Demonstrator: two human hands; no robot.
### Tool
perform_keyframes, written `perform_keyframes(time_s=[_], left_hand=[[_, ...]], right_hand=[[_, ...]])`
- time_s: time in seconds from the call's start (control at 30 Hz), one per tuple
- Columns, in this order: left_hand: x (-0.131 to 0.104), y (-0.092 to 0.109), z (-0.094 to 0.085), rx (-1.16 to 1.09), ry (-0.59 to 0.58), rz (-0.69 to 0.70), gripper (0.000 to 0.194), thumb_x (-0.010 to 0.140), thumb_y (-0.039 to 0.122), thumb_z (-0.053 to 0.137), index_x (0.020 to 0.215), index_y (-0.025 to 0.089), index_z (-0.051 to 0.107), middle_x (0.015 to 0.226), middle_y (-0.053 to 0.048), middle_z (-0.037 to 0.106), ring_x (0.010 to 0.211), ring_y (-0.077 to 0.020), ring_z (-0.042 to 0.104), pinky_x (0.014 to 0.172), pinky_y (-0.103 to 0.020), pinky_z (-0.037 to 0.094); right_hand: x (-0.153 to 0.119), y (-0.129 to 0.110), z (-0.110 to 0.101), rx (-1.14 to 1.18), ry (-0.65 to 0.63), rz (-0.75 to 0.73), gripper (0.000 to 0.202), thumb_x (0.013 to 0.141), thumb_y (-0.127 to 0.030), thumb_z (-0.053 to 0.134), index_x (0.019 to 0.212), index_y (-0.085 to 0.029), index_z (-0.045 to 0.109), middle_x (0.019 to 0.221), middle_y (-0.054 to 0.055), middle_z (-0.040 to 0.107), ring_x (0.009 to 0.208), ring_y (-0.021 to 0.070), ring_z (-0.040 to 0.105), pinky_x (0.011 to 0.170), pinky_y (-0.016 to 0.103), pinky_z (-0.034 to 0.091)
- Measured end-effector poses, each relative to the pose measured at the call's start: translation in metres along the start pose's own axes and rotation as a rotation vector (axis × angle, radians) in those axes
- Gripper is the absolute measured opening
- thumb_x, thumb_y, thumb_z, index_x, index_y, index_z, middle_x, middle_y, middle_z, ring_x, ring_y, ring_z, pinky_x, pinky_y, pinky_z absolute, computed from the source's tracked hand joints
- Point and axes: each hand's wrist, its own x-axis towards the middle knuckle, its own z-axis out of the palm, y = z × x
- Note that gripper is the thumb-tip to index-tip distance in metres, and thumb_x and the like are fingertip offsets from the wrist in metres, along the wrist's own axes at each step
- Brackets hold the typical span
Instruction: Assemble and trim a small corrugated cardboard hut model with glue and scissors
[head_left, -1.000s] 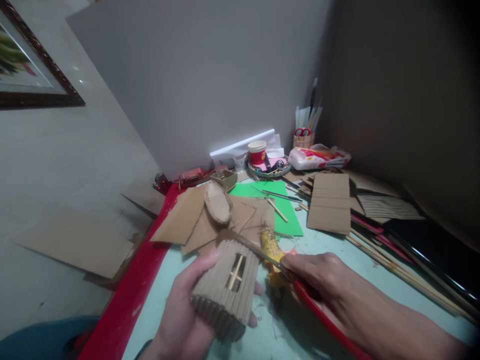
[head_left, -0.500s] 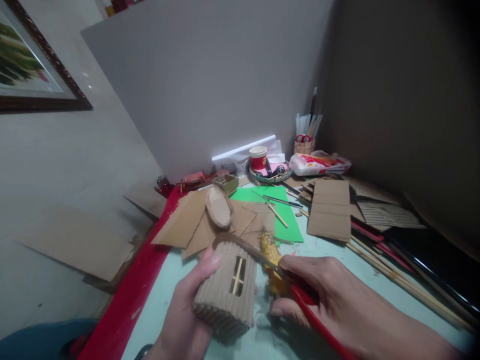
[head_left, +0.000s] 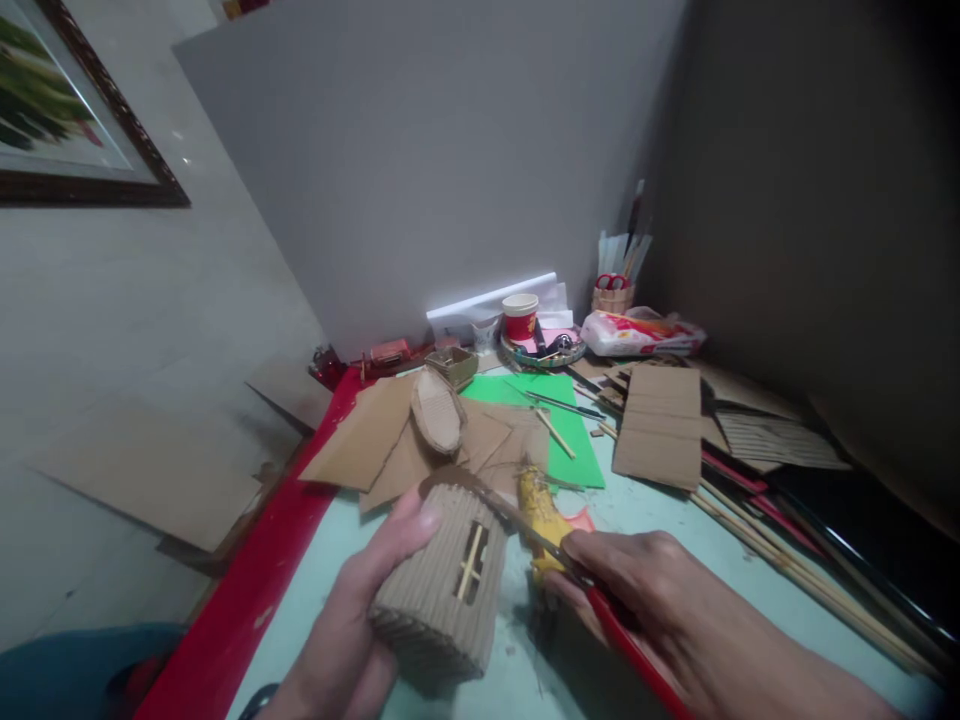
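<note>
My left hand [head_left: 367,590] is closed around a small corrugated cardboard house [head_left: 442,590]. A window hole in its side is crossed by thin sticks. In my right hand [head_left: 660,600] are red-handled scissors [head_left: 619,620], gripped by the handles, with the metal blades reaching left to the top edge of the house. At the blade tips lies a brown cardboard edge [head_left: 450,474]; whether the blades are around it I cannot tell. A worn yellow object [head_left: 544,505], partly hidden by the scissors and my right hand, is just behind them.
Beyond the house, a cardboard boat shape [head_left: 438,410] rests on brown cardboard sheets [head_left: 352,435]. A green sheet [head_left: 581,440] carries a pen and a stick. At right are a cardboard panel [head_left: 660,425] and long sticks [head_left: 795,570]. A red cup [head_left: 520,320] stands at the back.
The house has shifted slightly left and down and is turned a little in my left hand. The right hand and scissors have dropped slightly, with the blades still at the top edge.
</note>
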Motion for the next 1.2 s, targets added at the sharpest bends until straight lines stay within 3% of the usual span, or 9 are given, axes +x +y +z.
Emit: perform_keyframes(time_s=[0.13,0.27,0.47,0.63,0.77,0.93,1.0,1.07,1.2], left_hand=[[-0.003,0.003,-0.004,0.019,0.047,0.035,0.024,0.084,0.025,0.079,0.107,0.023,0.075,0.095,0.000,0.081,0.083,-0.0161,0.075,0.076,-0.022,0.060],[-0.007,0.005,-0.004,0.097,-0.081,0.165,0.028,0.082,0.026,0.080,0.110,0.026,0.076,0.104,0.001,0.081,0.085,-0.0179,0.075,0.071,-0.021,0.061],[0.001,0.007,-0.003,0.000,-0.013,0.055,0.027,0.083,0.021,0.077,0.109,0.020,0.077,0.096,-0.005,0.082,0.078,-0.0197,0.076,0.066,-0.024,0.061],[0.006,0.007,-0.009,-0.066,-0.073,0.049,0.024,0.081,0.022,0.077,0.105,0.016,0.080,0.093,-0.009,0.082,0.082,-0.0234,0.075,0.070,-0.030,0.062],[0.005,0.006,-0.010,-0.070,-0.114,0.076,0.024,0.081,0.021,0.076,0.104,0.017,0.080,0.089,-0.008,0.082,0.077,-0.0223,0.075,0.068,-0.029,0.061],[0.004,0.007,-0.008,-0.101,-0.054,0.100,0.028,0.078,0.017,0.077,0.106,0.019,0.080,0.084,-0.004,0.082,0.074,-0.0207,0.076,0.066,-0.027,0.061],[0.001,0.006,-0.005,-0.079,-0.022,0.101,0.030,0.076,0.018,0.079,0.105,0.020,0.080,0.087,-0.004,0.082,0.076,-0.0213,0.076,0.067,-0.027,0.061],[-0.002,0.005,-0.003,-0.047,0.025,0.102,0.032,0.073,0.019,0.081,0.105,0.021,0.080,0.088,-0.003,0.083,0.080,-0.0223,0.077,0.072,-0.028,0.062],[-0.005,0.003,-0.002,-0.068,0.081,0.081,0.032,0.077,0.020,0.079,0.110,0.019,0.080,0.089,-0.003,0.083,0.083,-0.0198,0.077,0.074,-0.024,0.060]], right_hand=[[-0.002,-0.003,-0.003,-0.004,-0.050,0.041,0.046,0.107,-0.048,0.022,0.080,-0.025,0.051,0.075,0.005,0.061,0.063,0.0197,0.047,0.059,0.033,0.035],[-0.004,-0.002,-0.001,-0.007,-0.015,-0.022,0.048,0.108,-0.051,0.023,0.083,-0.024,0.054,0.075,0.003,0.059,0.063,0.0194,0.046,0.059,0.034,0.032],[-0.002,0.008,0.007,-0.012,0.107,-0.057,0.037,0.106,-0.047,0.046,0.077,-0.024,0.048,0.070,-0.002,0.057,0.058,0.0153,0.043,0.055,0.031,0.030],[-0.001,0.008,0.005,-0.147,0.185,-0.182,0.027,0.101,-0.036,0.057,0.078,-0.023,0.051,0.072,-0.002,0.059,0.058,0.0136,0.049,0.052,0.027,0.033],[0.000,0.008,0.003,-0.170,0.174,-0.185,0.026,0.099,-0.037,0.061,0.078,-0.023,0.053,0.072,-0.002,0.058,0.056,0.0136,0.049,0.051,0.027,0.035],[-0.001,0.010,0.000,-0.187,0.156,-0.179,0.021,0.098,-0.036,0.060,0.082,-0.024,0.054,0.076,0.000,0.060,0.057,0.0151,0.053,0.051,0.028,0.041],[-0.002,0.009,-0.002,-0.184,0.177,-0.160,0.014,0.091,-0.033,0.068,0.091,-0.023,0.058,0.086,0.003,0.064,0.067,0.0187,0.061,0.059,0.029,0.050],[-0.002,0.008,-0.004,-0.185,0.216,-0.138,0.023,0.084,-0.033,0.075,0.099,-0.023,0.060,0.101,0.009,0.066,0.082,0.0245,0.068,0.066,0.033,0.056],[-0.001,0.005,-0.008,-0.187,0.237,-0.109,0.019,0.089,-0.038,0.069,0.100,-0.025,0.061,0.105,0.010,0.067,0.082,0.0255,0.069,0.063,0.034,0.056]])
